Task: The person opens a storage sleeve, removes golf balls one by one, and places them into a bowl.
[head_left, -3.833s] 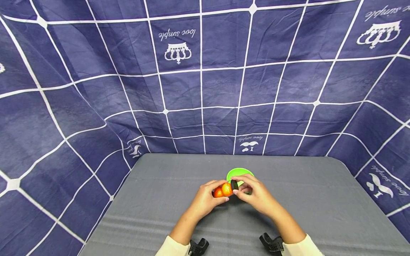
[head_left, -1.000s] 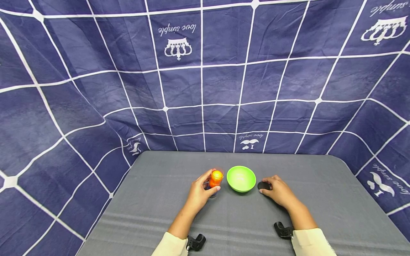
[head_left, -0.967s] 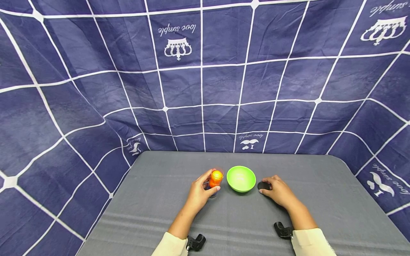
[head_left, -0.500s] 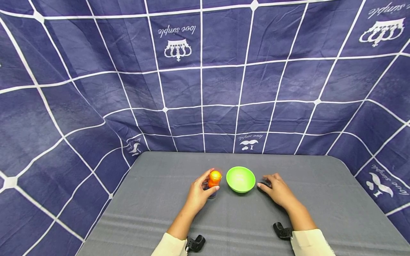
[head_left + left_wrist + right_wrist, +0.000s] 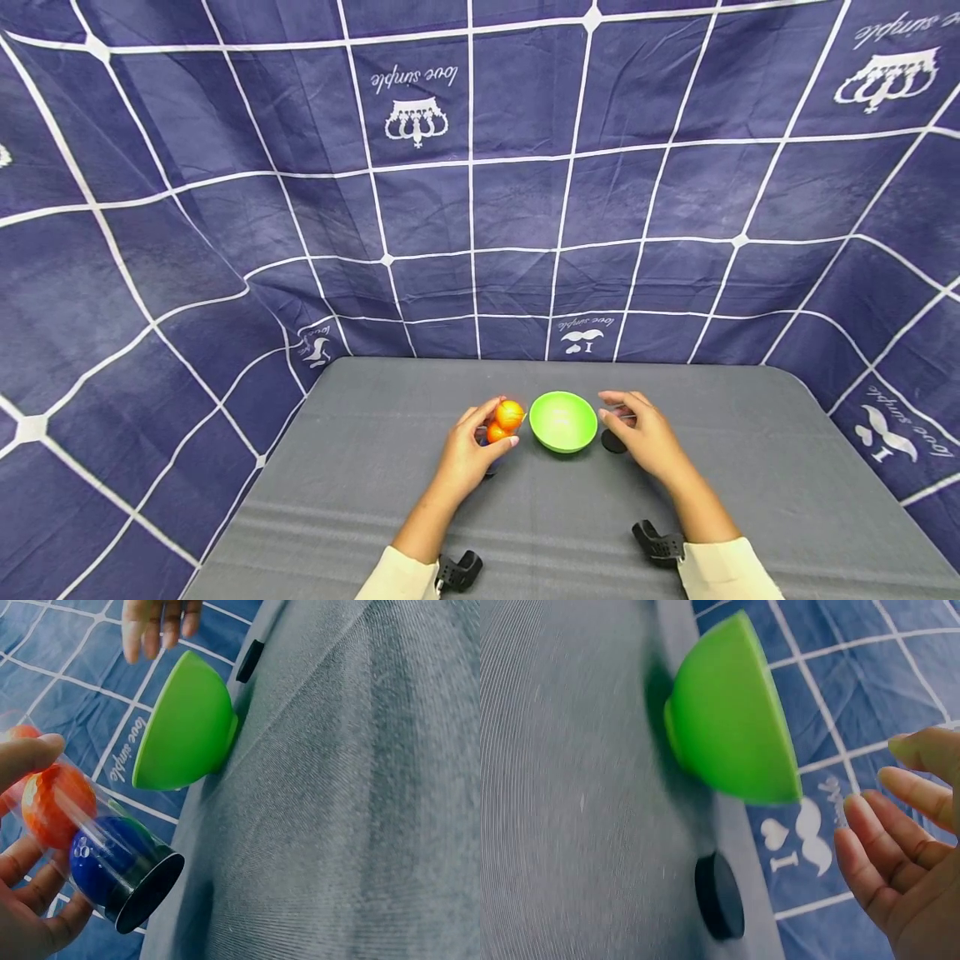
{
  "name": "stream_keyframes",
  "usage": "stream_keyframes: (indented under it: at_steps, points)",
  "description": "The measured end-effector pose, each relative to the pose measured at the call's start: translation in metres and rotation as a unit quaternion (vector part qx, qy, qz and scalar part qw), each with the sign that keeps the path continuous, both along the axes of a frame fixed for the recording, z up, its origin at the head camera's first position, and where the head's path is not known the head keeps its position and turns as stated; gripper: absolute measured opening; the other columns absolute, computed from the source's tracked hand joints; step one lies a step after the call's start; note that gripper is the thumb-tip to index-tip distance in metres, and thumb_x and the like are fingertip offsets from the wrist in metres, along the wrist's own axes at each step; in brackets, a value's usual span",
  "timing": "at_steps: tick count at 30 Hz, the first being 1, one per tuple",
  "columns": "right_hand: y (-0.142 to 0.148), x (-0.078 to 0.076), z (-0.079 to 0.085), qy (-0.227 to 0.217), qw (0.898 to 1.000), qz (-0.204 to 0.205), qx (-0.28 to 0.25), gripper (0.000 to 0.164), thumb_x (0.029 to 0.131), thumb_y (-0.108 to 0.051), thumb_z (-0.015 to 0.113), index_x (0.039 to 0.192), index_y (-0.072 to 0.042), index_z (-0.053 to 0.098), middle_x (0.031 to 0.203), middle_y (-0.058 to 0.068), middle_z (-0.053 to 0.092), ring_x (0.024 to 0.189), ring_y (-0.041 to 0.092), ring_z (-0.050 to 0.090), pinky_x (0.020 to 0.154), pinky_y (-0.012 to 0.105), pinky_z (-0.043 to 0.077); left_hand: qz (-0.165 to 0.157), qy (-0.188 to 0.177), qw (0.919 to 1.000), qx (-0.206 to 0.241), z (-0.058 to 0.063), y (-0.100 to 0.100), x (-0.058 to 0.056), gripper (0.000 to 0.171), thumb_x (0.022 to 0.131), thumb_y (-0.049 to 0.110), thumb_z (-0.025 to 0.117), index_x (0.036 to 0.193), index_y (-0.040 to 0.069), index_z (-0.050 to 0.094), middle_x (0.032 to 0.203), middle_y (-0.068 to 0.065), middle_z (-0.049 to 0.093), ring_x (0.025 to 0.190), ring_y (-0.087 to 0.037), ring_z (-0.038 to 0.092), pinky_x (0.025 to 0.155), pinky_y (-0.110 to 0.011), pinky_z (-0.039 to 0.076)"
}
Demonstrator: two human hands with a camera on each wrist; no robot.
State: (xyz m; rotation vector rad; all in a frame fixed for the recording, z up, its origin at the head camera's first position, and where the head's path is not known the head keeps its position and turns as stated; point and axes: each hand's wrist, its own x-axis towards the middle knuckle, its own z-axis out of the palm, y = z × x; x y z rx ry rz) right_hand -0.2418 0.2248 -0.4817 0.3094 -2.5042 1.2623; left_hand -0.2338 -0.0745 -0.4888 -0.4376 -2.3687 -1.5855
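My left hand (image 5: 465,457) grips a clear plastic tube (image 5: 139,859), tilted towards the bowl and held above the table. Orange balls (image 5: 510,414) sit at its uncapped upper end. The left wrist view shows a blue ball (image 5: 101,859) lower in the tube and a bit of green beside it, above the black base (image 5: 154,892). Just right of the tube stands a green bowl (image 5: 564,422), upright on the table. My right hand (image 5: 648,433) hovers beyond the bowl's right side, fingers apart and holding nothing. Below it lies the round black cap (image 5: 721,896).
Grey cloth covers the table (image 5: 555,533). A blue curtain (image 5: 517,208) with white grid lines hangs behind it and along both sides. Each wrist wears a black camera mount (image 5: 459,571).
The right hand has pulled the cap off, set it on the table right of the bowl, let go and risen. The left hand has lifted the tube slightly and tipped it towards the bowl.
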Motion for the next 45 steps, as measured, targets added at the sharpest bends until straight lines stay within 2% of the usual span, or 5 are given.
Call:
stream_keyframes:
  at_steps: [7, 14, 28, 32, 45]
  points:
    - [-0.011, 0.008, 0.01, -0.039, 0.997, 0.036, -0.053, 0.032, 0.098, -0.017, 0.066, 0.129, -0.007, 0.066, 0.123, 0.015, 0.065, 0.098, -0.002, 0.062, 0.083, 0.017, 0.054, -0.007, 0.011, 0.9999, -0.005, 0.003, 0.004, 0.001, 0.059, 0.078, 0.016, 0.087, 0.133, 0.017, 0.066, 0.11, -0.006, 0.066, 0.101, -0.023, 0.067, 0.087, -0.027, 0.056]
    - [-0.019, 0.013, 0.014, -0.04, 0.99, 0.094, -0.101, 0.033, 0.099, -0.011, 0.063, 0.129, 0.001, 0.064, 0.123, 0.022, 0.067, 0.096, -0.003, 0.064, 0.081, 0.017, 0.053, -0.009, 0.038, 0.9975, -0.058, 0.009, 0.006, 0.006, 0.061, 0.075, 0.011, 0.088, 0.132, 0.017, 0.067, 0.109, -0.005, 0.066, 0.101, -0.021, 0.067, 0.088, -0.03, 0.056]
    - [-0.04, 0.022, 0.015, -0.065, 0.973, 0.177, -0.135, 0.035, 0.099, -0.008, 0.062, 0.129, 0.01, 0.06, 0.122, 0.03, 0.066, 0.097, 0.005, 0.068, 0.083, 0.017, 0.054, -0.009, 0.109, 0.9762, -0.187, 0.021, 0.01, 0.008, 0.057, 0.072, 0.011, 0.091, 0.125, 0.017, 0.07, 0.11, -0.003, 0.068, 0.099, -0.02, 0.068, 0.088, -0.036, 0.055]
    - [-0.044, 0.024, 0.015, -0.08, 0.969, 0.188, -0.142, 0.037, 0.099, -0.008, 0.062, 0.131, 0.008, 0.059, 0.125, 0.03, 0.065, 0.096, 0.002, 0.067, 0.084, 0.018, 0.055, -0.009, 0.137, 0.9646, -0.225, 0.024, 0.011, 0.008, 0.057, 0.071, 0.014, 0.091, 0.125, 0.019, 0.071, 0.108, 0.0, 0.068, 0.098, -0.017, 0.068, 0.085, -0.036, 0.052]
    - [-0.055, 0.025, 0.007, -0.106, 0.955, 0.216, -0.172, 0.041, 0.099, -0.005, 0.061, 0.136, 0.011, 0.053, 0.13, 0.033, 0.06, 0.097, 0.005, 0.07, 0.087, 0.026, 0.059, 0.006, 0.229, 0.911, -0.343, 0.029, 0.012, 0.011, 0.057, 0.073, 0.016, 0.09, 0.126, 0.024, 0.07, 0.11, 0.004, 0.066, 0.1, -0.017, 0.064, 0.086, -0.037, 0.047]
